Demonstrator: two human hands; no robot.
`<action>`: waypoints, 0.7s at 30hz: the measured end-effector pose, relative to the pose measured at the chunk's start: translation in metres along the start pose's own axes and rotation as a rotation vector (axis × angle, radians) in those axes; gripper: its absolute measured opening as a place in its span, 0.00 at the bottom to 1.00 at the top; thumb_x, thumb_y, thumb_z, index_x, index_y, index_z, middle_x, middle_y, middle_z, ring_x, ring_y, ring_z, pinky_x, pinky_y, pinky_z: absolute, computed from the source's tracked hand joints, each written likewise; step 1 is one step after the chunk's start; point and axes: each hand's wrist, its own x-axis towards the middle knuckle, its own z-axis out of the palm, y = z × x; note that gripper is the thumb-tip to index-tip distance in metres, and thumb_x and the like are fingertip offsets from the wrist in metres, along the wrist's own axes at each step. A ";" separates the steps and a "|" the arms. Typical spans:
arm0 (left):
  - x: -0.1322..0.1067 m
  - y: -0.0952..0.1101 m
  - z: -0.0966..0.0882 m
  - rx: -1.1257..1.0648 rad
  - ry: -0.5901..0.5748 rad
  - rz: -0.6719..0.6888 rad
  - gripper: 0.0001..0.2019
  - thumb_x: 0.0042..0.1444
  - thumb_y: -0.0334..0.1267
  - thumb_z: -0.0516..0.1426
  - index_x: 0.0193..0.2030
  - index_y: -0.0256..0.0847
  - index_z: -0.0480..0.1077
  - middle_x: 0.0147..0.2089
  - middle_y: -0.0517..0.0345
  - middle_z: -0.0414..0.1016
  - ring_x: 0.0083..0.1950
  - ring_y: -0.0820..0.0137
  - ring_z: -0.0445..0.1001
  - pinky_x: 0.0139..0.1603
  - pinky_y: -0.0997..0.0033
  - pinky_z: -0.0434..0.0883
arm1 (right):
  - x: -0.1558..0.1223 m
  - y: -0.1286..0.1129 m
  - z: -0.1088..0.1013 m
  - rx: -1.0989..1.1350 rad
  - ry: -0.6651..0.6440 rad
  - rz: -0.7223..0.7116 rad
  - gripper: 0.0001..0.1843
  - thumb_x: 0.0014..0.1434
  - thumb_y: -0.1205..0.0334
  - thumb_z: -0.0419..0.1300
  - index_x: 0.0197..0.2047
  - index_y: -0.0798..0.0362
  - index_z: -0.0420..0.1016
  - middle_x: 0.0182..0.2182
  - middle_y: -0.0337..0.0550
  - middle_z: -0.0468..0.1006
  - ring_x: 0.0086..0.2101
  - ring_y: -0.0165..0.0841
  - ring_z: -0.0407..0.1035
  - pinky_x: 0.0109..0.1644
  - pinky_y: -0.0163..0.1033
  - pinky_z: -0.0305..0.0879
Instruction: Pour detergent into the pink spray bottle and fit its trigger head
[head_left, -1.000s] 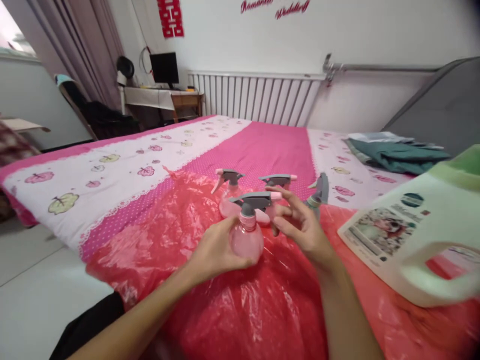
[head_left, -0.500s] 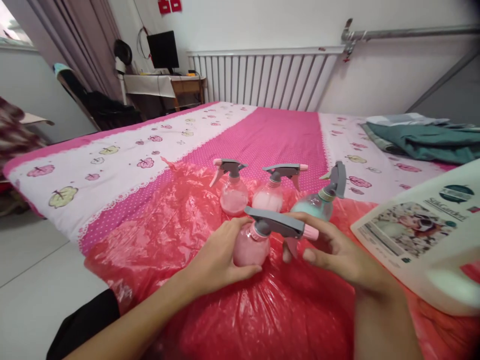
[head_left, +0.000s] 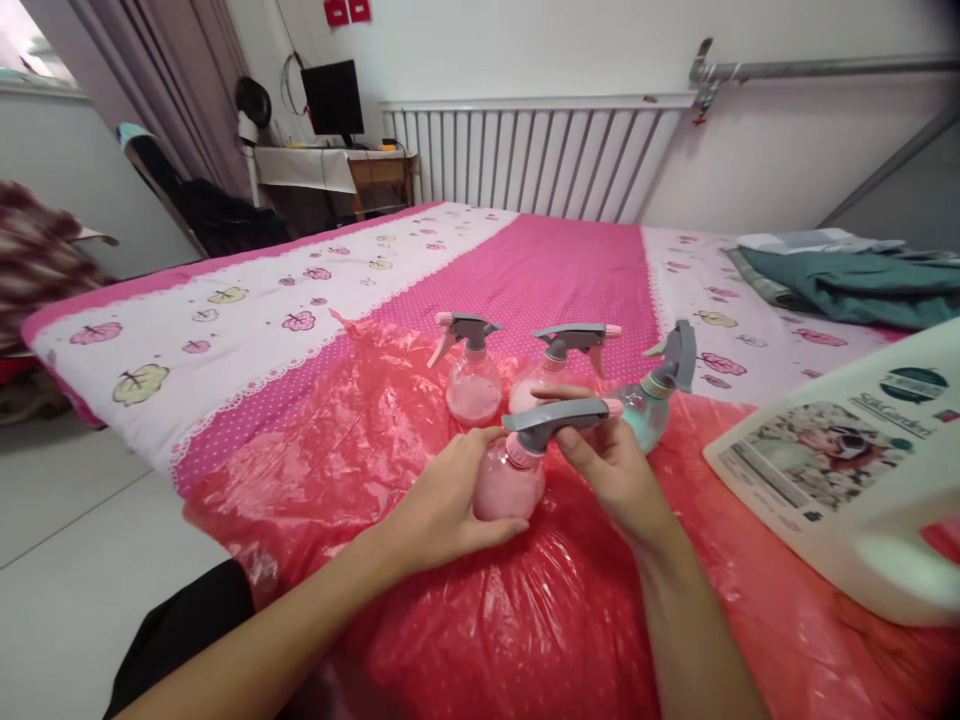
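Observation:
A small round spray bottle (head_left: 510, 482) with pink liquid and a grey and pink spray head stands nearest me on red plastic sheeting (head_left: 315, 440). My left hand (head_left: 454, 500) is wrapped round its body from the left, thumb in front. At the spray head, my right hand (head_left: 607, 460) has its thumb against the nozzle end, fingers behind it; the trigger is hidden. Just behind stand another pink spray bottle (head_left: 473, 388), a second one (head_left: 529, 382) partly covered by my right fingers, and a spray bottle with green liquid (head_left: 646, 410), its head tilted right.
A large whitish jug (head_left: 892, 540) with a printed label lies at the right. Beneath everything is a bed with a pink and white cover (head_left: 555, 260). Folded green cloth (head_left: 862, 275) rests at the far right, and a radiator (head_left: 525, 160) lines the wall.
My right hand has moved left and closed in on the spray head, with its fingers now behind it. My left hand keeps its hold on the bottle.

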 end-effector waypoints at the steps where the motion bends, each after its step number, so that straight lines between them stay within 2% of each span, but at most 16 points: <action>1: 0.000 -0.001 0.000 -0.003 0.002 0.003 0.36 0.57 0.44 0.68 0.69 0.45 0.60 0.68 0.43 0.71 0.66 0.46 0.73 0.67 0.40 0.70 | 0.000 0.001 0.003 0.010 0.004 -0.006 0.21 0.68 0.45 0.67 0.57 0.46 0.78 0.54 0.46 0.79 0.52 0.36 0.76 0.59 0.41 0.75; 4: -0.001 -0.004 0.001 -0.008 0.011 0.013 0.37 0.56 0.44 0.68 0.69 0.44 0.60 0.68 0.43 0.71 0.66 0.46 0.73 0.67 0.41 0.70 | -0.001 0.001 0.010 0.033 0.005 -0.012 0.26 0.66 0.51 0.70 0.64 0.42 0.74 0.60 0.44 0.76 0.50 0.33 0.76 0.58 0.41 0.76; 8: -0.002 -0.008 0.002 0.000 0.012 0.032 0.37 0.57 0.44 0.69 0.70 0.43 0.59 0.67 0.43 0.71 0.66 0.48 0.73 0.67 0.44 0.71 | -0.002 0.001 0.014 0.024 0.033 -0.025 0.29 0.62 0.54 0.73 0.65 0.41 0.74 0.58 0.44 0.76 0.46 0.32 0.77 0.51 0.39 0.79; 11: -0.003 -0.010 0.003 0.009 0.017 0.033 0.37 0.56 0.44 0.69 0.69 0.43 0.60 0.66 0.43 0.72 0.65 0.48 0.74 0.66 0.44 0.71 | -0.003 0.001 0.015 -0.053 0.044 -0.030 0.25 0.60 0.54 0.75 0.59 0.44 0.79 0.50 0.44 0.80 0.46 0.36 0.78 0.53 0.42 0.79; 15: -0.002 -0.010 0.004 0.009 0.025 0.015 0.36 0.55 0.45 0.70 0.67 0.42 0.61 0.65 0.42 0.73 0.65 0.47 0.74 0.66 0.44 0.71 | -0.003 0.001 0.016 -0.151 0.053 0.006 0.12 0.58 0.53 0.75 0.42 0.47 0.83 0.33 0.41 0.79 0.40 0.37 0.76 0.51 0.45 0.79; 18: -0.002 -0.009 0.004 0.005 0.024 0.007 0.36 0.55 0.46 0.70 0.66 0.43 0.61 0.66 0.42 0.73 0.65 0.46 0.74 0.67 0.44 0.71 | -0.003 0.001 0.017 -0.167 0.058 0.023 0.13 0.59 0.49 0.74 0.35 0.47 0.81 0.27 0.40 0.76 0.36 0.38 0.75 0.48 0.46 0.79; 21: -0.002 -0.007 0.003 -0.011 0.014 0.015 0.36 0.55 0.46 0.70 0.66 0.42 0.61 0.66 0.42 0.72 0.66 0.46 0.73 0.67 0.44 0.71 | -0.005 0.002 0.014 -0.161 0.047 0.055 0.17 0.60 0.42 0.73 0.37 0.47 0.82 0.27 0.41 0.76 0.34 0.37 0.74 0.48 0.47 0.78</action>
